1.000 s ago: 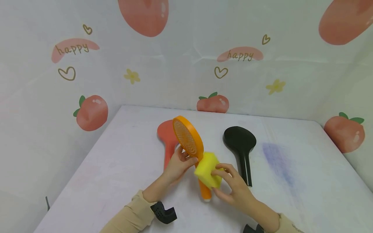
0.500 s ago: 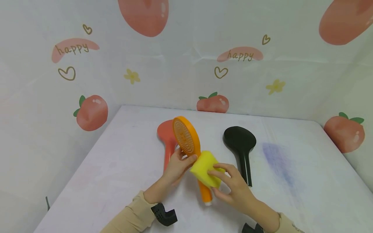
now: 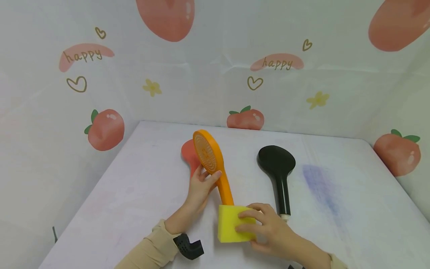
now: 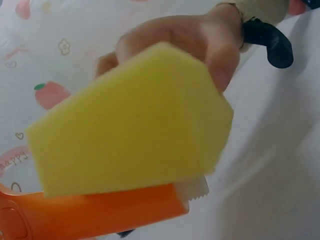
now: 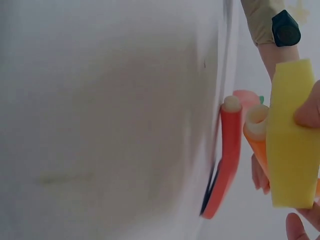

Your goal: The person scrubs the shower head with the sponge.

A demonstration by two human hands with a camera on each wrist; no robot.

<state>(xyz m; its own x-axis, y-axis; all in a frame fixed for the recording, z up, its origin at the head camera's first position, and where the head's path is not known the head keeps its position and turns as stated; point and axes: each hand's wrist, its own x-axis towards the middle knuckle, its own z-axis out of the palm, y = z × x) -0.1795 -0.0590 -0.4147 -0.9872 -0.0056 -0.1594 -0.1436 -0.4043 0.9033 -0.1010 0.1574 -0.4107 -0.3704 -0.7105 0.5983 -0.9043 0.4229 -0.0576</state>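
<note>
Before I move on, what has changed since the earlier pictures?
The right hand has moved the yellow sponge lower along the orange shower head, which shifted slightly left and up in the head view. The left hand still holds it, and nothing was let go. The red shower head and black shower head stayed put.
</note>
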